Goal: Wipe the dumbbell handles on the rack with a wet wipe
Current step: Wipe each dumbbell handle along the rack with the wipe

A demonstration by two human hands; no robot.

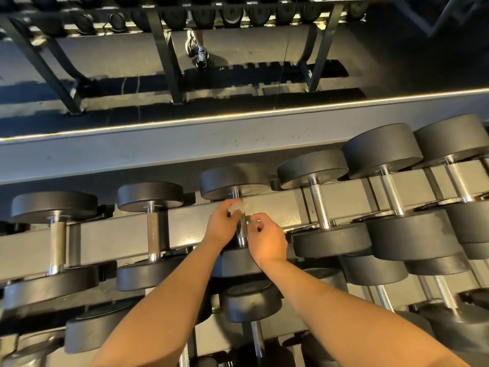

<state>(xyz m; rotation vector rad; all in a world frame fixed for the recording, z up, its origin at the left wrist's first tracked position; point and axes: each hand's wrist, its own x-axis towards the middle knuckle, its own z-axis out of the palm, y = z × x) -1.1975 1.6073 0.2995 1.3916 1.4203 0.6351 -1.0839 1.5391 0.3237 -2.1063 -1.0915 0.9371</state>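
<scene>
The wet wipe [239, 207] is a pale, crumpled strip lying across the far end of a knurled metal handle [242, 233], close under the far head of the middle dumbbell [234, 180] on the top tier of the rack [119, 234]. The left hand [221, 226] reaches in from the left of the handle, its grip closed round the wipe with thumb and fingers curled over it; the right hand [267, 241] sits just on the other side, its grip pinching a small end of the wipe between thumb and forefinger, the other fingers loosely curled. Both bare forearms come up from the bottom edge and nearly meet at the handle (the near head of this dumbbell is mostly hidden beneath the wrists).

On the same tier a smaller dumbbell [153, 229] lies to the left and a larger one [318, 205] to the right, all parallel, with black round heads and shiny handles; the sizes grow toward the right. A lower tier holds more, one black head [251, 300] showing between the forearms. Behind the rack runs a grey ledge [158, 152] with a bright lit edge; beyond it are a dark floor, black rack legs and a pair of sneakers [198, 51].
</scene>
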